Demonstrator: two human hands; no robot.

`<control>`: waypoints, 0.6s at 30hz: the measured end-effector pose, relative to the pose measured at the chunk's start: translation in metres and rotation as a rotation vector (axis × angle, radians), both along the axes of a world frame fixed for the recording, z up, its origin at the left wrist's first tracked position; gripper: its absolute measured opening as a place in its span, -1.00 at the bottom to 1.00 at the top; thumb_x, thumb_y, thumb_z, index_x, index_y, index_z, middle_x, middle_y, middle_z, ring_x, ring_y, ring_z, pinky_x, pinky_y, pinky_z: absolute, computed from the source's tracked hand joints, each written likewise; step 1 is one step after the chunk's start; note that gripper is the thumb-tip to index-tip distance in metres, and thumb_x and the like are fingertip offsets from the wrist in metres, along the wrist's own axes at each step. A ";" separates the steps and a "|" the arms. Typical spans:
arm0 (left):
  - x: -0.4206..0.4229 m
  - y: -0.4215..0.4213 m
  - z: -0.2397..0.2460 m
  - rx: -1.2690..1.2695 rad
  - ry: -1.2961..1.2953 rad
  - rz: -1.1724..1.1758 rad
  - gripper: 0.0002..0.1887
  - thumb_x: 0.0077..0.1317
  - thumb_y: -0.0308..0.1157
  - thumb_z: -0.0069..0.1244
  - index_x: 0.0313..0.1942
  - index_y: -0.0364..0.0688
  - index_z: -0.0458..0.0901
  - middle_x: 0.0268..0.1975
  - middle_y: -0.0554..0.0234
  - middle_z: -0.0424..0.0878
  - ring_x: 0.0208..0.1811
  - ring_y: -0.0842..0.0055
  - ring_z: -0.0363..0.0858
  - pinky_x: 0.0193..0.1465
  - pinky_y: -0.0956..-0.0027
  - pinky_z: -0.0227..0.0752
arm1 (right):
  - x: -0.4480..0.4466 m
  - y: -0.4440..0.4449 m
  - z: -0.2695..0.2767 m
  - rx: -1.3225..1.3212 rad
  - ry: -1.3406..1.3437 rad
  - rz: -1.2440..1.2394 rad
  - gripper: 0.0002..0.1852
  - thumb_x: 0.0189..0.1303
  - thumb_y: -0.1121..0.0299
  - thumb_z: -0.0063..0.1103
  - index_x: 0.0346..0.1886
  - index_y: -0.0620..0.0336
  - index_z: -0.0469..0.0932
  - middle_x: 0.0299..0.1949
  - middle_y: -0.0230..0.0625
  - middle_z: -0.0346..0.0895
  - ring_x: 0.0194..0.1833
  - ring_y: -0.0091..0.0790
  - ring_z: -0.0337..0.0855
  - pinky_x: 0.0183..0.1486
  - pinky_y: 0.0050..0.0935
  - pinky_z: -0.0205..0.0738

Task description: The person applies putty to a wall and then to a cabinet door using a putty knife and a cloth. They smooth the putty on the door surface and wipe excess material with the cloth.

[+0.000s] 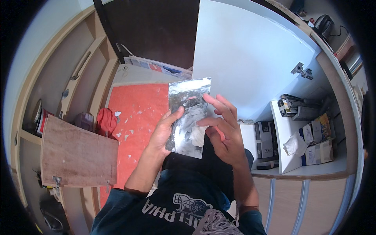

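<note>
My left hand (165, 129) grips a shiny, mirror-like rectangular sheet (188, 108) by its left edge, the thumb lying on its face. The sheet is smeared in places and reflects light. At its lower right, a crumpled white tissue or cloth (197, 137) lies against the face, close to the fingertips of my right hand (224, 129). Those fingers are spread over the right edge; whether they pinch the white piece is unclear. Below the sheet are my dark trousers and dark printed shirt.
Red sheeting (138, 108) with pale flakes covers the floor. A wooden cabinet door (79, 155) stands open at left. A white door (246, 55) with a metal hinge (302, 71) is at upper right. Boxes (320, 152) and a crumpled white cloth (295, 144) occupy the right shelf.
</note>
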State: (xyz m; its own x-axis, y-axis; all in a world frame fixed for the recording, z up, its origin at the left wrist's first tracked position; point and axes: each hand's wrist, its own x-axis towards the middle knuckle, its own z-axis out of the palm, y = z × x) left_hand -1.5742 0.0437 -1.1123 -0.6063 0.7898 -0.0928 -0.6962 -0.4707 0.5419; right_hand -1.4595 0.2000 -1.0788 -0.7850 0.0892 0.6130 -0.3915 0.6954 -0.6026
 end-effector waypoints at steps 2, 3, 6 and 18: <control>-0.001 0.000 0.001 -0.028 -0.026 0.025 -0.56 0.46 -0.25 0.01 0.25 -0.27 0.45 0.10 0.09 0.65 0.05 0.43 0.68 0.11 0.33 0.59 | 0.001 0.001 -0.001 -0.017 0.001 0.010 -0.57 -0.08 0.73 -0.02 -0.14 0.13 0.66 0.37 -0.11 0.40 0.43 0.06 0.21 0.47 -0.06 0.05; -0.007 -0.001 -0.004 0.002 -0.071 0.021 -0.57 0.45 -0.25 0.02 0.23 -0.27 0.46 0.06 0.09 0.67 0.01 0.42 0.70 0.06 0.32 0.62 | 0.003 0.003 -0.001 -0.044 -0.002 0.041 -0.57 -0.06 0.73 -0.03 -0.14 0.14 0.66 0.36 -0.11 0.41 0.42 0.04 0.22 0.46 -0.07 0.06; -0.040 -0.016 -0.011 0.143 -0.143 0.013 -0.62 0.43 -0.22 0.04 0.13 -0.24 0.52 -0.11 0.07 0.73 -0.23 0.37 0.77 -0.20 0.29 0.72 | 0.001 0.009 0.007 -0.129 0.009 0.083 -0.59 -0.01 0.70 -0.08 -0.13 0.16 0.65 0.34 -0.11 0.44 0.39 0.02 0.28 0.44 -0.08 0.09; -0.193 0.081 0.086 0.601 0.396 0.242 -0.68 0.47 -0.06 -0.05 -0.10 -0.10 0.65 -0.43 0.38 0.71 -0.63 0.61 0.50 0.45 -0.27 0.15 | -0.043 0.087 0.065 -0.509 0.364 -0.254 -0.41 0.24 0.58 0.02 0.41 0.18 0.37 0.29 -0.26 0.48 0.21 -0.44 0.40 0.07 -0.51 0.39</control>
